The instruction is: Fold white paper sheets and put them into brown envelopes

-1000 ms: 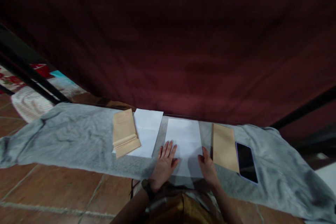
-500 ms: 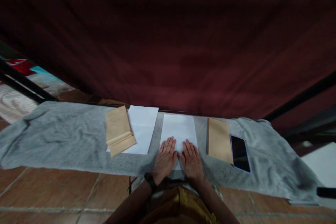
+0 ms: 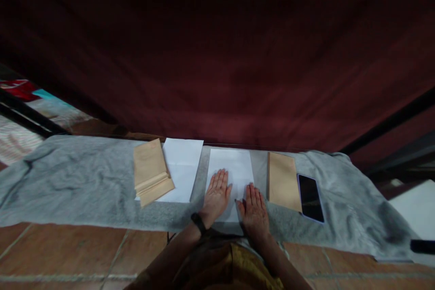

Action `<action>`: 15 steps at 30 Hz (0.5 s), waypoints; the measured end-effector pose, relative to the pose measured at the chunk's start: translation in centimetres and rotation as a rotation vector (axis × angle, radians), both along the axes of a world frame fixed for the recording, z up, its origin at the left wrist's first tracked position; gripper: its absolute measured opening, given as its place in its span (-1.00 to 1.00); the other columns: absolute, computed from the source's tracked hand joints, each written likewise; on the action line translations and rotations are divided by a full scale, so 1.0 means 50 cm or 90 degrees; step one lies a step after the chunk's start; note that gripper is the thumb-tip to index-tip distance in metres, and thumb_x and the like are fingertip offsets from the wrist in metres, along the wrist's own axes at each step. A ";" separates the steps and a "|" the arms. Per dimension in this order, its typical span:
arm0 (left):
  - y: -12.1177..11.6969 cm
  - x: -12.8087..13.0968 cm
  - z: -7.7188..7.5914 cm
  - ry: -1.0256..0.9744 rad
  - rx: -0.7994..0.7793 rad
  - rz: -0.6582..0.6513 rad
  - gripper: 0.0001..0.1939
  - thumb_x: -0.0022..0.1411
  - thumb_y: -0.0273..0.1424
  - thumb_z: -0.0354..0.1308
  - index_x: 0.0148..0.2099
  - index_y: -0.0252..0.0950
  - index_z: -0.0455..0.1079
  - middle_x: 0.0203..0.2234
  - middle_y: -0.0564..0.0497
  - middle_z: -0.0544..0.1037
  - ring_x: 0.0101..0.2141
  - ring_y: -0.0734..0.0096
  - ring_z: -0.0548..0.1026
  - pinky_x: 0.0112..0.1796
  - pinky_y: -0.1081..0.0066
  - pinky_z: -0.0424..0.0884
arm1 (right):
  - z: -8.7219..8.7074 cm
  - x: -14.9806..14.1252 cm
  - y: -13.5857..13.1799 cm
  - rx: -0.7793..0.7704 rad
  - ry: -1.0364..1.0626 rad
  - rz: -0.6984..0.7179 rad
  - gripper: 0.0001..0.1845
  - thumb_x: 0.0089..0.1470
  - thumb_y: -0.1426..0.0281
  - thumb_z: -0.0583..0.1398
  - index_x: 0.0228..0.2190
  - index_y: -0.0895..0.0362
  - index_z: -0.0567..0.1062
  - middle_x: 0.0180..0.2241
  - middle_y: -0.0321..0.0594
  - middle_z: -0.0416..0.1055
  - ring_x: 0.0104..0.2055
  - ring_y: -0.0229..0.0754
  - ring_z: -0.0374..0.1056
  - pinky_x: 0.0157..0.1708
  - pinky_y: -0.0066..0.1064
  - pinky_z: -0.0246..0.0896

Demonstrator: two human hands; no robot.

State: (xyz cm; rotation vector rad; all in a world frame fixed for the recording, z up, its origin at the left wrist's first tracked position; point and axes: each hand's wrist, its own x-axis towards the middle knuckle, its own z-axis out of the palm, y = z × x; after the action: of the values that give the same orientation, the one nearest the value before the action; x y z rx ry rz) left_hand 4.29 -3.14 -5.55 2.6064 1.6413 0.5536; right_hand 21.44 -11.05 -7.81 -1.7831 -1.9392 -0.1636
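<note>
A white paper sheet point(image 3: 233, 159) lies before me on the grey cloth. My left hand point(image 3: 217, 195) rests on its left part, palm down with the fingers stretched forward. Over the right edge lies my right hand point(image 3: 254, 210), also flat, its fingers extended and the thumb out to the side. Neither hand grips anything. To the left is a second white sheet point(image 3: 183, 163), with brown paper envelopes point(image 3: 149, 161) overlapping its left side. A brown envelope or stack of them point(image 3: 283, 181) lies to the right, touching or nearly touching a phone point(image 3: 311, 197) with a dark screen.
The grey cloth point(image 3: 95, 181) covers a long, narrow surface. A dark red curtain point(image 3: 217, 77) hangs behind it, with dark bars point(image 3: 390, 124) at either side. Tiled floor point(image 3: 68, 253) shows in front. At the far right is a white object point(image 3: 418, 213).
My right hand went from the sheet's right edge to lying flat near the middle, then back rightward. My left hand has slid slightly forward on the paper. The view has shifted a little.
</note>
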 end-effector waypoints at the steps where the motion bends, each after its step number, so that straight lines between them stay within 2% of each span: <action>1: 0.015 0.020 0.002 0.004 -0.003 -0.024 -0.38 0.52 -0.27 -0.19 0.50 -0.40 -0.06 0.43 -0.20 0.12 0.43 0.16 0.04 0.38 0.04 0.06 | 0.002 0.000 0.001 -0.003 -0.002 -0.002 -0.31 0.42 0.18 0.00 0.38 0.35 0.12 0.37 0.24 0.12 0.40 0.19 0.10 0.32 0.09 0.08; 4: 0.065 0.061 0.003 0.016 -0.017 -0.050 -0.39 0.53 -0.23 -0.21 0.47 -0.42 0.02 0.41 -0.23 0.17 0.42 0.15 0.07 0.37 0.02 0.05 | 0.006 -0.001 0.001 -0.010 -0.012 -0.006 -0.32 0.42 0.18 -0.01 0.37 0.35 0.14 0.37 0.23 0.12 0.42 0.18 0.07 0.34 0.07 0.05; 6: 0.098 0.064 0.000 0.023 -0.023 -0.036 -0.39 0.53 -0.20 -0.22 0.46 -0.41 0.06 0.39 -0.24 0.21 0.41 0.13 0.10 0.37 -0.01 0.05 | 0.007 -0.001 -0.002 -0.010 -0.017 -0.005 -0.32 0.41 0.17 0.00 0.37 0.35 0.14 0.38 0.22 0.11 0.43 0.17 0.05 0.35 0.06 0.03; 11: 0.157 0.012 -0.006 0.039 -0.031 0.038 -0.39 0.52 -0.22 -0.24 0.46 -0.43 0.08 0.41 -0.26 0.16 0.41 0.11 0.09 0.36 0.01 0.04 | -0.004 0.005 -0.002 -0.007 -0.018 0.002 -0.33 0.40 0.18 0.03 0.36 0.33 0.17 0.37 0.22 0.13 0.43 0.17 0.05 0.33 0.08 0.06; 15: 0.169 -0.016 -0.007 0.046 -0.034 0.057 -0.38 0.51 -0.23 -0.23 0.47 -0.44 0.06 0.41 -0.26 0.14 0.42 0.12 0.06 0.37 0.03 0.01 | 0.008 0.005 0.055 -0.017 0.015 0.019 -0.39 0.42 0.26 -0.04 0.38 0.24 0.13 0.37 0.13 0.16 0.42 0.11 0.09 0.31 0.10 0.11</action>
State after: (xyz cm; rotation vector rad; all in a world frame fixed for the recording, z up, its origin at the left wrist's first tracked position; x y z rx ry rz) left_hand 3.48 5.29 -5.92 2.5550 1.7753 0.4174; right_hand 21.68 -8.32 -7.42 -1.7643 -1.9588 -0.1065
